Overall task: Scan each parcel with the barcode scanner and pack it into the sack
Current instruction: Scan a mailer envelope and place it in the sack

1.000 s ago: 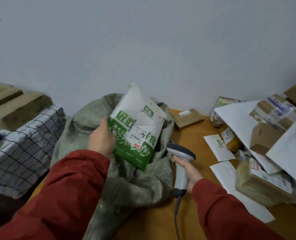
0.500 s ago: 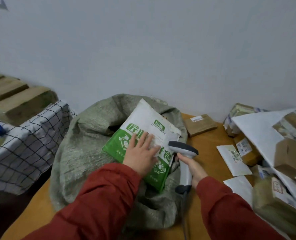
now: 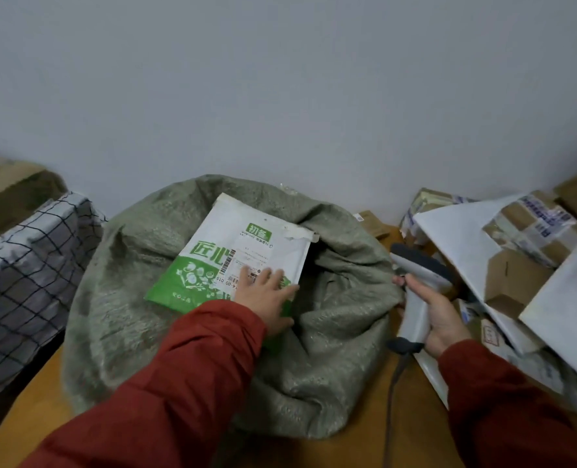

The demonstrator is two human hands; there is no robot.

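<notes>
Left hand (image 3: 267, 295) pressing parcel (image 3: 233, 244) onto sack (image 3: 331, 349), fingers straight and spread, partly covering label. Right hand (image 3: 441, 314) gripping scanner (image 3: 419, 282), fingertips hiding behind handle.

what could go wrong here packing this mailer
The green-and-white plastic mailer lies mostly on the folded rim of the grey-green woven sack, not over its dark opening; the left hand only presses it with flat fingers, so it might slide off outside. The right hand grips the grey barcode scanner beside a leaning pile of white mailers and cardboard boxes, which a swing might topple.
</notes>
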